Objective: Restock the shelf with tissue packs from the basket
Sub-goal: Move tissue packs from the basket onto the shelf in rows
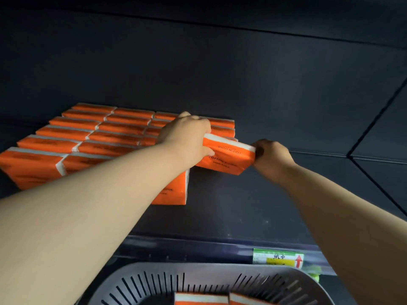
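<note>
Orange tissue pack point(226, 156): head view; held between both hands above the dark shelf, at the right edge of the stocked block; tilted, right end lower; white strip along the top edge, black "COTTON TISSUE" lettering on the face; whether the lower edge touches the shelf floor cannot be told.
Left hand point(187, 137): arm stretched in from the lower left; fingers curled round the pack's left end, gripping it.
Right hand point(272, 154): arm stretched in from the lower right; fingers bent, pinching the pack's right end by the white strip.
Shelf point(242, 205): dark matte floor and back wall; bare stretch right of the packs and in front of the held one.
Stocked packs point(88, 133): orange with white edges, packed in tight rows side by side across the left part of the shelf, back to front; partly hidden behind the left forearm.
Front pack point(174, 190): upright at the near right corner of the block, just below the left wrist; lettering only partly readable.
Basket point(198, 267): grey plastic with a slotted wall, at the bottom of the frame, below the shelf's front rail.
Basket packs point(201, 299): two orange tops with white strips, side by side inside the basket, cut off by the frame edge.
Price tag point(278, 257): green, yellow and white with a red arrow, on the shelf's front rail, right of the basket.
</note>
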Action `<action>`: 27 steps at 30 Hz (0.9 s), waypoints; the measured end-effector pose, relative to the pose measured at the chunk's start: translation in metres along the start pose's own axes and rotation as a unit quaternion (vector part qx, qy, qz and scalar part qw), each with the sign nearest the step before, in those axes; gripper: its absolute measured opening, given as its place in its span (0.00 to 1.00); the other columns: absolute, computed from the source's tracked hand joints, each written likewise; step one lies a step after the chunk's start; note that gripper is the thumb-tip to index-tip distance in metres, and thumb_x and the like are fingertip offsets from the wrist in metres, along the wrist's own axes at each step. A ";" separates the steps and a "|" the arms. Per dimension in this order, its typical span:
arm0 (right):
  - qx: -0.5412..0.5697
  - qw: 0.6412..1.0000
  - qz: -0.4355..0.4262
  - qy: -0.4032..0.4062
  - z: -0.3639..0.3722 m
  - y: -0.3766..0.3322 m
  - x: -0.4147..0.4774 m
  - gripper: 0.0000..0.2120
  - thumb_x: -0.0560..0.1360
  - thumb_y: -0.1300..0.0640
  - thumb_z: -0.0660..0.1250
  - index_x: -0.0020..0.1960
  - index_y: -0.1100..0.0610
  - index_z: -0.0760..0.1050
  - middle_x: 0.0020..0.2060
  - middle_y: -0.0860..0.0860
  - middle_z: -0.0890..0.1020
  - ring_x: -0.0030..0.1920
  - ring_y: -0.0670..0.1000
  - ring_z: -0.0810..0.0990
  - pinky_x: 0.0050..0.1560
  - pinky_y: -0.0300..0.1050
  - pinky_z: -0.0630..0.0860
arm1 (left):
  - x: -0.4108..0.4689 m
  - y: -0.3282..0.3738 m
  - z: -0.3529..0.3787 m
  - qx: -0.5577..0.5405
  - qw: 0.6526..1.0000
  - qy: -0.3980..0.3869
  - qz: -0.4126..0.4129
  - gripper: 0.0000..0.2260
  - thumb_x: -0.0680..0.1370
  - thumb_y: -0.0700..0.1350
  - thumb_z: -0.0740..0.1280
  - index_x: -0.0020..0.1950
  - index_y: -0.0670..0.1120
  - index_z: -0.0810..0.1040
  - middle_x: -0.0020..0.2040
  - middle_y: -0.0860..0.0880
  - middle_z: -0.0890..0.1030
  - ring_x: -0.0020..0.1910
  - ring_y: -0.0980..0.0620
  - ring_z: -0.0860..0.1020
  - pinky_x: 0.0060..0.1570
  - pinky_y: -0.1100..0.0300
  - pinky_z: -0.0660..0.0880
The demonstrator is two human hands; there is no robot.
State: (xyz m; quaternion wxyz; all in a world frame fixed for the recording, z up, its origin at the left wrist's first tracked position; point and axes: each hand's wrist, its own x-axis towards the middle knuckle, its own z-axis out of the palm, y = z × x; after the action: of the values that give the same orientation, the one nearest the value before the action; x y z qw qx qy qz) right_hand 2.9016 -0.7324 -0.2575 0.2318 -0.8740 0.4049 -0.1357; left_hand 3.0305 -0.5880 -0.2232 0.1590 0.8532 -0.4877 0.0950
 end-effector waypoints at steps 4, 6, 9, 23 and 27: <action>0.080 0.996 0.045 -0.005 0.010 0.000 0.004 0.15 0.73 0.62 0.58 0.55 0.54 0.78 0.44 0.54 0.81 0.43 0.55 0.80 0.42 0.40 0.76 | 0.005 -0.004 0.011 0.107 0.994 -0.020 0.029 0.20 0.71 0.61 0.68 0.59 0.54 0.74 0.59 0.54 0.75 0.64 0.51 0.64 0.62 0.55 0.62; 0.117 0.991 0.060 -0.012 0.013 -0.002 0.005 0.15 0.72 0.63 0.58 0.54 0.54 0.78 0.44 0.56 0.83 0.42 0.57 0.83 0.48 0.47 0.81 | 0.006 -0.004 0.015 0.151 0.988 -0.036 0.028 0.22 0.72 0.62 0.67 0.62 0.53 0.73 0.63 0.53 0.72 0.67 0.51 0.62 0.64 0.54 0.59; 0.159 0.985 0.065 -0.021 0.018 -0.006 0.006 0.13 0.72 0.64 0.58 0.50 0.53 0.77 0.42 0.58 0.83 0.42 0.59 0.84 0.50 0.53 0.81 | 0.009 -0.003 0.019 0.198 0.979 -0.045 0.014 0.24 0.73 0.60 0.66 0.65 0.50 0.70 0.65 0.51 0.71 0.68 0.50 0.61 0.65 0.54 0.58; 0.146 0.988 0.035 -0.026 0.018 -0.006 -0.010 0.14 0.74 0.58 0.62 0.59 0.49 0.75 0.51 0.50 0.82 0.47 0.53 0.82 0.44 0.43 0.78 | 0.008 -0.001 0.023 0.160 0.982 -0.091 -0.040 0.23 0.78 0.57 0.60 0.71 0.50 0.65 0.70 0.49 0.65 0.70 0.48 0.60 0.67 0.54 0.57; 0.122 0.992 0.007 -0.025 0.017 -0.009 -0.025 0.18 0.75 0.60 0.59 0.64 0.53 0.71 0.57 0.49 0.79 0.52 0.52 0.77 0.37 0.38 0.71 | -0.008 -0.003 0.013 0.120 0.988 -0.095 -0.029 0.24 0.80 0.55 0.57 0.75 0.52 0.58 0.74 0.51 0.60 0.73 0.49 0.57 0.70 0.54 0.54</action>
State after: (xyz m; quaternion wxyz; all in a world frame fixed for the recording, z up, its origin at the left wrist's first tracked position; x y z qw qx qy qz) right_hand 2.8981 -0.7031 -0.2686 0.3477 -0.8397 0.3850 -0.1604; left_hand 3.0288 -0.5850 -0.2383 0.0116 0.8850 -0.4607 0.0668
